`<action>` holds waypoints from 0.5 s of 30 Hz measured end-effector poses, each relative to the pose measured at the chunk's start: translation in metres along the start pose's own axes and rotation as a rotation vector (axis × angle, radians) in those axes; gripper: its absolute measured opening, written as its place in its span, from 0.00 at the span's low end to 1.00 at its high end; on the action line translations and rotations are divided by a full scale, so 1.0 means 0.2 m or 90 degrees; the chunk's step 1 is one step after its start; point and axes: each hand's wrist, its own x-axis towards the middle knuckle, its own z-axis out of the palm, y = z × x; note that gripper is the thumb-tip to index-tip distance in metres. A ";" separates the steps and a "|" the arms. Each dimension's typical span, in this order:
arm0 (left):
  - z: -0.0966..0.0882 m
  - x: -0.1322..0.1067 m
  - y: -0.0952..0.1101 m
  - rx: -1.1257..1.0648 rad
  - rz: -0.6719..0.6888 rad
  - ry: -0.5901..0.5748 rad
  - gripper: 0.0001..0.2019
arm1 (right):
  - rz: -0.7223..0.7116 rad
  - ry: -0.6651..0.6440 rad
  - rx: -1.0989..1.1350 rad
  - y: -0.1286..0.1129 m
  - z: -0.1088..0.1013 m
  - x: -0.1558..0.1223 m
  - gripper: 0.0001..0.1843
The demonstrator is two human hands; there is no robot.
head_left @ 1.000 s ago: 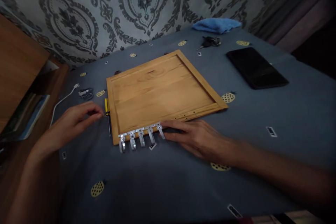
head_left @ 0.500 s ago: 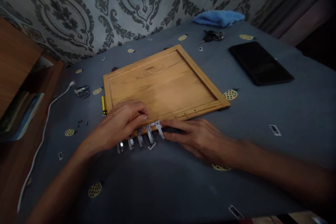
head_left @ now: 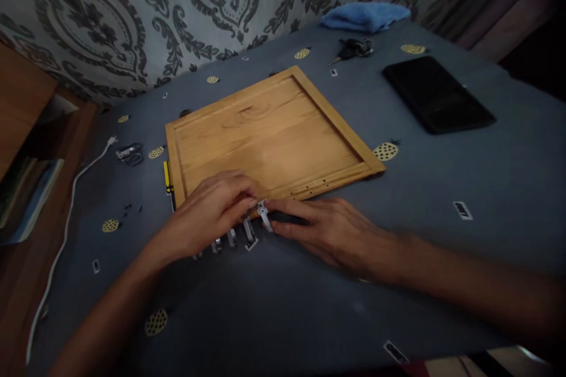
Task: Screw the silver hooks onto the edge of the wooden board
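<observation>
Left hand [head_left: 207, 218]: fingers curled, tips pinched together over the hook rail [head_left: 248, 234]. Whether they clamp the rail or only press on it is hidden.
Right hand [head_left: 329, 228]: fingers stretched out low and flat, not closed on anything, tips touching the rail's right end hook [head_left: 264, 215].
Rail position: directly under and between both hands, on the near edge of the wooden panel [head_left: 269, 129].
Rail long axis: along that near edge, rising from near-left to far-right. The hooks overhang the edge toward the person.
Nearer hand: the left covers most of the rail. The right meets only its end.
Panel edges: a raised frame runs round the panel, and a row of small holes shows in the near frame to the right of the hands.
Left side: screwdriver [head_left: 167, 175] just beside the panel's left edge. Small dark parts [head_left: 131, 207] and white cable [head_left: 66, 206] lie further out.
Right side: bare cloth-covered surface [head_left: 442, 200]. Black tablet [head_left: 437, 94] is well apart.
Far side: keys [head_left: 354, 47] and blue cloth [head_left: 365, 15] lie near the wall.
</observation>
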 end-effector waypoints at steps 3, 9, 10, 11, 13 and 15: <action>0.01 0.01 0.00 0.004 0.004 0.005 0.10 | 0.002 -0.013 -0.008 0.00 0.01 -0.01 0.22; 0.03 0.01 0.00 0.016 0.010 0.015 0.10 | -0.007 0.006 -0.008 0.01 0.01 -0.01 0.22; 0.04 0.01 0.00 0.019 0.010 0.015 0.10 | -0.007 0.005 -0.008 0.01 0.01 -0.01 0.22; 0.04 0.01 0.00 0.021 0.009 0.016 0.10 | -0.006 0.003 -0.008 0.01 0.01 -0.01 0.22; 0.04 0.01 0.00 0.025 0.008 0.019 0.10 | -0.004 0.002 -0.011 0.00 0.01 -0.01 0.22; 0.04 0.01 0.00 0.026 0.006 0.023 0.09 | -0.009 0.008 -0.011 0.00 0.01 -0.01 0.22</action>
